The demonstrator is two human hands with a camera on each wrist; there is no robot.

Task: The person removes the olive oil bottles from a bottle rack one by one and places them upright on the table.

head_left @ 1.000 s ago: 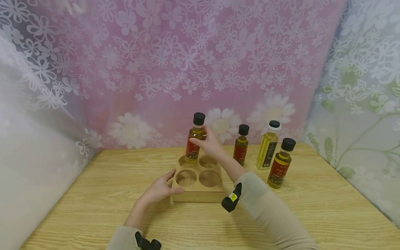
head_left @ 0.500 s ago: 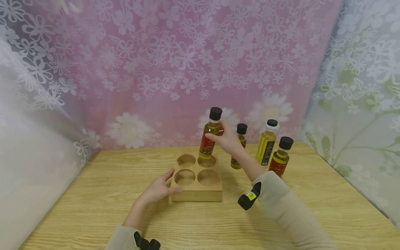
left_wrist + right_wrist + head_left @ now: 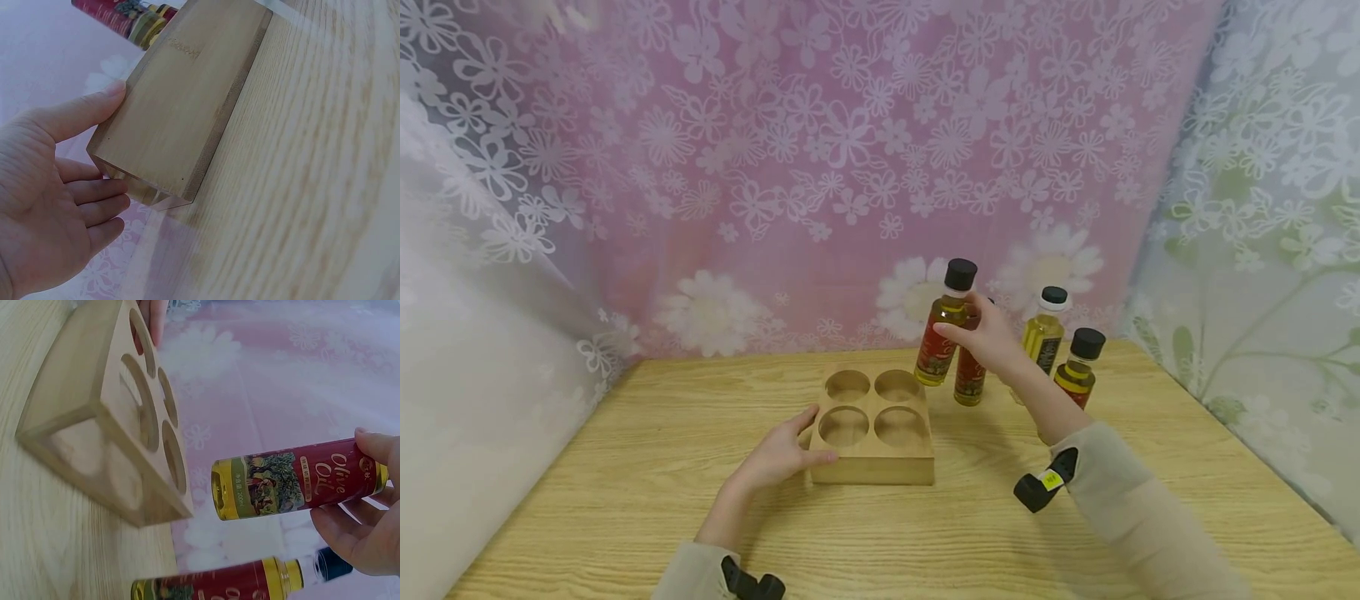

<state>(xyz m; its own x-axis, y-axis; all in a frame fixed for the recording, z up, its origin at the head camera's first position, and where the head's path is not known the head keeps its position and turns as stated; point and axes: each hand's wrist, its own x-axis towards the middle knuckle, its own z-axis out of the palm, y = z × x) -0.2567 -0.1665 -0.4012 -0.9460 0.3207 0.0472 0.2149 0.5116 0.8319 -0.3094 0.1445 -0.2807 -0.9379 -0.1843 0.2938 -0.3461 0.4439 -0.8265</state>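
My right hand (image 3: 992, 337) grips an olive oil bottle (image 3: 934, 354) with a red label and black cap, thumb on one side and fingers on the other. The bottle is raised, slightly tilted, just right of a wooden bottle holder (image 3: 872, 471) with several round holes. In the right wrist view its label (image 3: 331, 472) reads "Olive Oil". My left hand (image 3: 777, 454) holds the holder's left end, with the thumb at the front top edge and the fingers at the open side. Another red-labelled oil bottle (image 3: 970, 382) stands partly hidden behind my right hand.
A clear bottle of pale yellow oil (image 3: 1042, 337) and another red-labelled bottle (image 3: 1075, 379) stand at the right, partly behind my right forearm. All stand on a wood-grain table (image 3: 670, 433), with a pink floral curtain (image 3: 790, 208) behind.
My right hand has carried the olive oil bottle from above the holder's back left hole, past the back right hole, to the holder's right. The left hand and holder stay put.
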